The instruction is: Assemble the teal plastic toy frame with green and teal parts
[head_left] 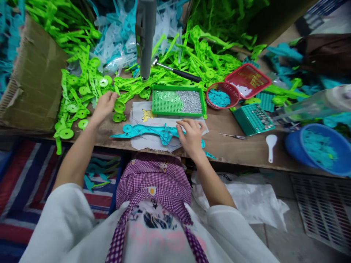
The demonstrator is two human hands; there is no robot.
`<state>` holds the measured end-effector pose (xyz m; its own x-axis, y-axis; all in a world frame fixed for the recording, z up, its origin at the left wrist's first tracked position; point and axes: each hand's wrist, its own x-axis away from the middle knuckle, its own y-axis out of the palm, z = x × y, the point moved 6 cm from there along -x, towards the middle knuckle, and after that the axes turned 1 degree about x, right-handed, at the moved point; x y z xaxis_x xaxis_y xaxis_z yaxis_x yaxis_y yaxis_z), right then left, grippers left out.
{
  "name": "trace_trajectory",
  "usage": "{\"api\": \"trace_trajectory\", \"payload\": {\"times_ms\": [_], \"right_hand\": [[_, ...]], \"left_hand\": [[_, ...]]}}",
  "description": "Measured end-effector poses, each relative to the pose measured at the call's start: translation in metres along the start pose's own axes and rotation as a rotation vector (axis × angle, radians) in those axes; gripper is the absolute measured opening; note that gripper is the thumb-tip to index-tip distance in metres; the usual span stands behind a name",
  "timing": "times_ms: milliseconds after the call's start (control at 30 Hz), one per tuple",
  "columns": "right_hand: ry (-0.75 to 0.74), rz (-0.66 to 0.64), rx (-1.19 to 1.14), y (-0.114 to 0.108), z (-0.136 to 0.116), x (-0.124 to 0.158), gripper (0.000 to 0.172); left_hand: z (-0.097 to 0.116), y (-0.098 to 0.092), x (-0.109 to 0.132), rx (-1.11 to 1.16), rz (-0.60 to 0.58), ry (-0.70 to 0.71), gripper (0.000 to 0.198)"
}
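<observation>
My left hand (104,106) reaches into the heap of bright green plastic parts (82,91) at the left of the workbench, fingers curled over a green piece with a round end (119,106). My right hand (192,135) rests, fingers bent down, on a long teal plastic part (142,130) that lies on a white cloth (153,142) near the bench's front edge. Just behind the cloth stands a green tray (178,101) holding many small silvery pieces.
A grey tool (145,36) hangs above the bench, a hammer (178,72) behind the tray. To the right are red baskets (238,87), a teal tray (253,118), scissors (233,136), a white scoop (271,146) and a blue basin (323,149). Cardboard (33,80) stands at left.
</observation>
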<state>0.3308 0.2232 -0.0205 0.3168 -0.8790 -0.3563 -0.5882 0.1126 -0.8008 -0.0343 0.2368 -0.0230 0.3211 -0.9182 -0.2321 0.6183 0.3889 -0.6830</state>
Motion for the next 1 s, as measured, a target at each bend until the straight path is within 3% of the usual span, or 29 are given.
{"api": "trace_trajectory", "payload": {"times_ms": [100, 200, 267, 367, 467, 567, 667, 833, 900, 1000], "right_hand": [[-0.073, -0.069, 0.055, 0.006, -0.013, -0.004, 0.027], [-0.109, -0.099, 0.065, 0.008, -0.024, -0.002, 0.029], [-0.147, -0.163, 0.065, 0.014, -0.033, 0.001, 0.028], [-0.238, -0.277, 0.078, 0.028, -0.053, 0.002, 0.027], [-0.314, -0.34, 0.121, 0.04, -0.074, -0.004, 0.029], [-0.388, -0.424, 0.137, 0.051, -0.087, -0.009, 0.028], [-0.366, -0.471, 0.168, 0.056, -0.083, -0.012, 0.028], [-0.283, -0.466, 0.142, 0.075, -0.095, -0.035, 0.032], [-0.226, -0.566, 0.166, 0.095, -0.105, -0.05, 0.03], [-0.16, -0.681, 0.185, 0.115, -0.111, -0.066, 0.024]], "left_hand": [[-0.015, -0.006, -0.013, 0.188, -0.011, -0.115, 0.028], [-0.023, 0.0, -0.002, 0.319, -0.122, -0.213, 0.03], [-0.022, 0.003, 0.008, 0.321, -0.126, -0.215, 0.027], [-0.002, 0.009, 0.019, 0.197, -0.086, -0.031, 0.03], [0.025, 0.037, 0.03, -0.022, -0.285, 0.201, 0.043], [0.035, 0.057, 0.037, -0.107, -0.418, 0.242, 0.047], [0.033, 0.043, 0.029, -0.015, -0.311, 0.224, 0.046], [0.025, -0.008, 0.008, -0.016, 0.02, 0.157, 0.042], [0.026, -0.017, 0.016, -0.047, 0.087, 0.137, 0.039], [0.028, -0.01, 0.055, -0.081, 0.02, 0.155, 0.04]]}}
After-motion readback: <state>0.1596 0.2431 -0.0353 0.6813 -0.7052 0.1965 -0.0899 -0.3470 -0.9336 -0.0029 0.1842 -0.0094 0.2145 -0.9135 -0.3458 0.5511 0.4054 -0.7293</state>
